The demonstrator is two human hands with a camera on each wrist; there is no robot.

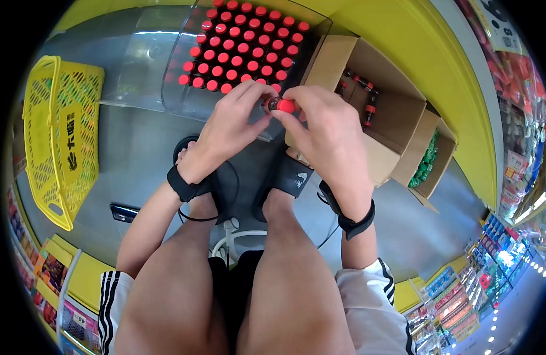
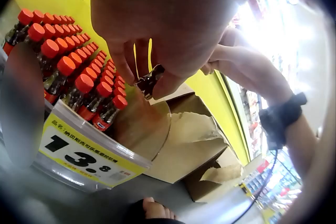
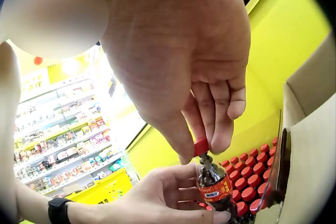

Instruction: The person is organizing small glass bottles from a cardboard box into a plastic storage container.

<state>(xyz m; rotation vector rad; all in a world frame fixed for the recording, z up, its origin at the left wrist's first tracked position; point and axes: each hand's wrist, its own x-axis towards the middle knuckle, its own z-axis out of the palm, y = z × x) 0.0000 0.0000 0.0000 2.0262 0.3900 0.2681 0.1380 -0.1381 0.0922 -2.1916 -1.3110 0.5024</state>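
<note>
Bottle, one: small, dark, with a red cap (image 1: 286,106); located at upper centre of the head view, between the two hands. Long axis runs roughly sideways across that frame, cap toward the right. In the right wrist view the bottle (image 3: 215,184) stands nearly upright, cap up, its top leaning slightly left; red label on the body.

Hands, two: left hand (image 1: 228,127), narrow, fingers and thumb around the bottle's body; right hand (image 1: 329,127), narrow, thumb and fingers pinching the cap.

Bin (image 1: 181,102), one: clear-walled, top centre, its near edge just beyond the hands. Contents: close rows of red-capped bottles (image 1: 243,47), upright, caps up. Price card (image 2: 86,153) on its front, reading 13.8.

Large box (image 1: 397,109), one: cardboard, open, right of the bin. Contents: a few loose bottles (image 1: 370,110), lying down, pointing in differing directions.

Small box (image 1: 419,139), one: cardboard, open, beside the large box at right. Contents: green items (image 1: 425,161), heaped; kind cannot be told.

Basket (image 1: 77,89), one: yellow, mesh-sided, dark lettering, at left on the floor (image 1: 137,142). Contents cannot be made out.
</note>
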